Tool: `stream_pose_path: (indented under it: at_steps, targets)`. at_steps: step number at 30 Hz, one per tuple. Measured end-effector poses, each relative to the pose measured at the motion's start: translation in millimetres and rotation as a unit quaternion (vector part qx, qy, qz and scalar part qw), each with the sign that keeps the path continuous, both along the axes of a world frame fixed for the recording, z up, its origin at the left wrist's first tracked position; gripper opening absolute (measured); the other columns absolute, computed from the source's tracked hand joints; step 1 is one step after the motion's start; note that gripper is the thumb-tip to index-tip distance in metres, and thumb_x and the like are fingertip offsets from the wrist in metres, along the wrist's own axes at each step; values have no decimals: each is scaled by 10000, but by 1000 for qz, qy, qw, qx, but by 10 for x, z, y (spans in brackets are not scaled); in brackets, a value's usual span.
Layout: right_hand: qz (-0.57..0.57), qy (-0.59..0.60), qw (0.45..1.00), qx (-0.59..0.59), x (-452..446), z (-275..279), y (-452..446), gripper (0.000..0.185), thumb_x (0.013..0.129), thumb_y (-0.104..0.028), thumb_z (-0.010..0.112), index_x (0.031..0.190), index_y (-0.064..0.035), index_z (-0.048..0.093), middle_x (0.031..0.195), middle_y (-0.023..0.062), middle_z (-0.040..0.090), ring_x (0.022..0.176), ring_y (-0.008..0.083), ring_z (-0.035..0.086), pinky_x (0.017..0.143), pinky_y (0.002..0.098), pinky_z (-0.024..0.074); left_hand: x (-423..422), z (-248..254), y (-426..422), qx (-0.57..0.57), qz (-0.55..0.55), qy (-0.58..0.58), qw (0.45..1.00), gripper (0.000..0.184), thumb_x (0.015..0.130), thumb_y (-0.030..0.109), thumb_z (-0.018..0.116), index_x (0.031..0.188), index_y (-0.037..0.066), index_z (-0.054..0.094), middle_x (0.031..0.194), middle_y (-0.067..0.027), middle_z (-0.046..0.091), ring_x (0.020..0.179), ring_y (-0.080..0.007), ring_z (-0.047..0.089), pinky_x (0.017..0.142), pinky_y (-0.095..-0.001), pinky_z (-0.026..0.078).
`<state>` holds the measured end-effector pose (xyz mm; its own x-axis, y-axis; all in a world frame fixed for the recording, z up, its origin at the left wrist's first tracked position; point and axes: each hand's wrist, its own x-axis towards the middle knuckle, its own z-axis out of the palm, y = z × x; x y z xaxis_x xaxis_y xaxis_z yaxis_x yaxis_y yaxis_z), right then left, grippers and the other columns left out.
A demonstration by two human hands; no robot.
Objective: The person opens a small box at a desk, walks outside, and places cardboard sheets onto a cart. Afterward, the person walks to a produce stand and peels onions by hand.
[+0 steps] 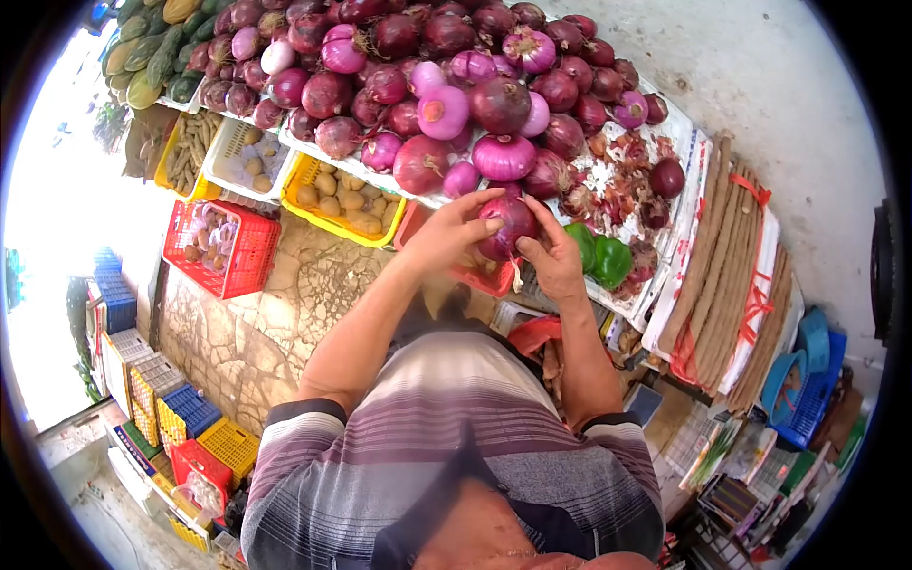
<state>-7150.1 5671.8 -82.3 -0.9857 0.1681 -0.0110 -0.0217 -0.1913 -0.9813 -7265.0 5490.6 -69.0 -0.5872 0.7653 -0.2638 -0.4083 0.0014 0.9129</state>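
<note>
A red onion (511, 226) is held between both hands, just in front of the heap. My left hand (453, 231) grips its left side, thumb across the front. On the right side, my right hand (556, 252) has its fingers and thumb against the skin. A pale strip (517, 275) hangs from the onion's lower end. Beyond the hands, a large pile of red onions (418, 104) covers the white stand, some dark-skinned and some peeled to bright purple. Beside my right hand lies a green bell pepper (608, 261). Loose onion skins (627, 161) are scattered behind it.
Yellow crates of potatoes (347, 201) and a red basket (223, 249) stand to the left. Bundled long brown roots (722, 275) with red ties lie at right. Stacked crates (195, 418) fill the lower left. A blue basket (817, 389) sits far right.
</note>
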Motion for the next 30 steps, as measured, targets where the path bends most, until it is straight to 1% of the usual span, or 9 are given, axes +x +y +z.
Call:
stream_pose_path:
  at_steps: [7,13,16,19,20,22,25,27,30]
  targets:
    - [9,-10,998,59,-20,97,30,584,929,-61,685,1456,25,448,1369,87,541,1096,122,578,925,259,492,71,203,42,-31,33,-44,998,463,953,178,626,1392,81,514,1113,-29,585,943,-87,558,840,-255,522]
    - [33,-37,996,79,-8,155,77,577,914,-77,698,1446,-13,484,1377,111,554,1098,130,580,927,272,494,78,187,33,-56,20,9,998,449,953,190,596,1384,93,517,1181,-45,577,1026,-121,547,875,-294,505]
    - [36,-43,983,175,-29,176,113,572,918,-92,686,1449,-22,486,1389,119,550,1121,153,584,957,296,487,91,129,70,-12,23,12,1000,484,946,186,589,1410,86,494,1229,-65,574,1112,-153,535,927,-325,499]
    - [44,-38,980,192,-49,295,99,574,910,-38,635,1457,0,467,1381,143,554,1207,212,565,1025,332,462,117,244,56,-51,14,-36,998,477,939,194,564,1402,106,491,1325,-110,530,1173,-230,555,988,-354,490]
    - [52,-59,979,187,-56,382,96,576,909,-42,634,1460,-9,469,1373,146,562,1212,208,564,1038,337,455,106,34,70,-34,10,91,995,474,939,220,574,1394,112,493,1307,-113,542,1160,-231,572,991,-353,488]
    - [55,-41,972,223,-74,430,105,566,910,-48,617,1454,14,469,1284,130,615,1136,187,594,994,317,470,123,-107,108,-20,39,136,990,452,936,230,564,1364,93,514,1306,-111,534,1225,-224,518,1064,-375,420]
    - [37,-57,986,150,-137,507,-24,591,892,-29,610,1453,58,444,1263,132,594,1118,190,587,985,311,469,86,-129,95,7,57,165,985,428,961,248,552,1347,75,490,1220,-134,576,1175,-215,535,1024,-347,424]
    - [40,-45,991,124,-162,403,-19,577,894,-38,610,1442,60,458,1296,151,586,1142,201,581,988,316,469,122,33,34,42,64,80,994,439,952,244,561,1342,56,490,1247,-152,573,1184,-225,536,1026,-343,421]
    - [31,-11,990,141,-241,347,-49,572,886,-33,616,1431,60,471,1338,159,573,1175,209,567,1004,332,463,124,75,-51,-9,109,124,986,428,944,234,565,1322,42,505,1217,-156,586,1167,-229,551,1009,-346,434]
